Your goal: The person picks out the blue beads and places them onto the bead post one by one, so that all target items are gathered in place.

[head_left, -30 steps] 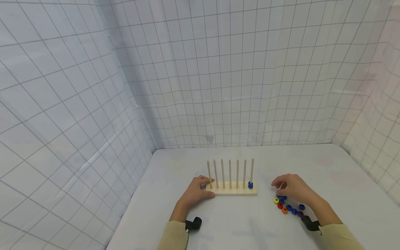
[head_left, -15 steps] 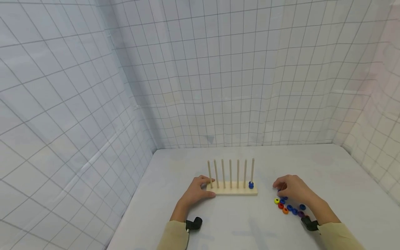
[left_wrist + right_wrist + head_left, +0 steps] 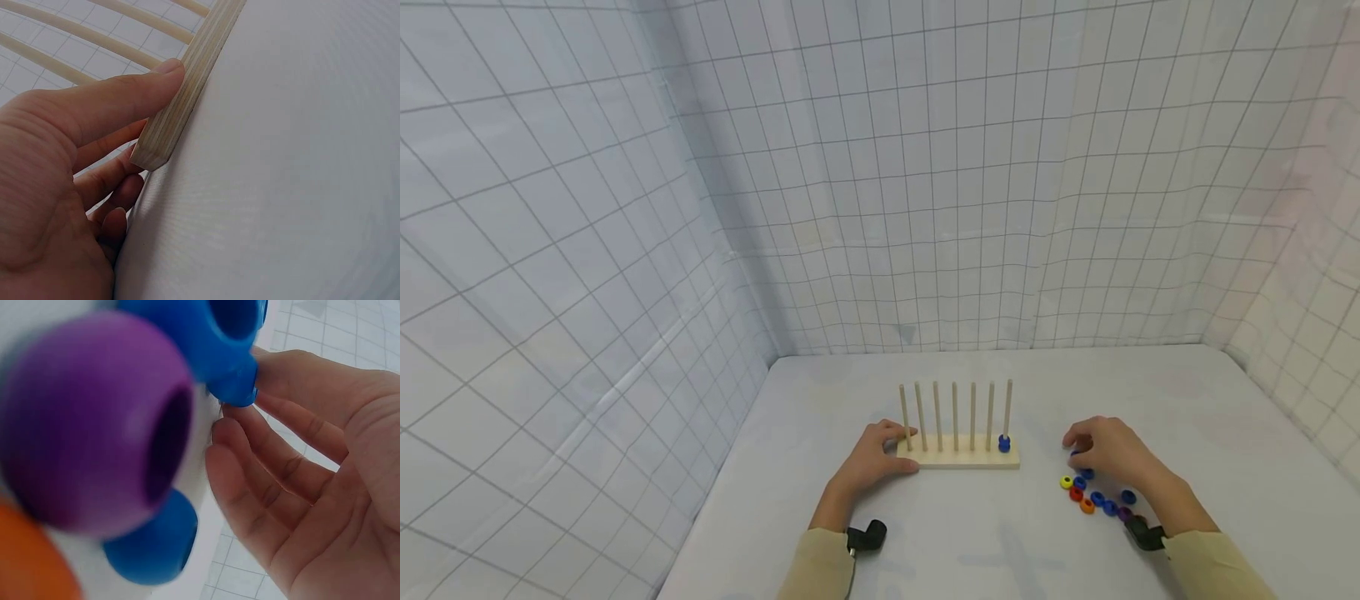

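A pale wooden peg stand (image 3: 957,459) carries a row of several upright rods. Blue beads (image 3: 1004,444) sit at the foot of its rightmost rod. My left hand (image 3: 871,457) grips the stand's left end, its thumb (image 3: 167,72) along the front edge and the fingers behind. To the right of the stand, my right hand (image 3: 1108,448) pinches a blue bead (image 3: 1076,455) between thumb and index finger, over the loose beads. In the right wrist view, nearer blue beads partly hide the thumb tip, while the other fingers (image 3: 231,478) are bent.
Below my right hand lie a yellow bead (image 3: 1066,482), a red bead (image 3: 1077,494), an orange bead (image 3: 1087,506), a purple bead (image 3: 100,425) and several blue ones. A white table (image 3: 940,533) is enclosed by grid-patterned sheets (image 3: 925,208).
My right hand has closed its thumb and index finger on a blue bead, which has come up between them. My left hand keeps its hold on the peg stand.
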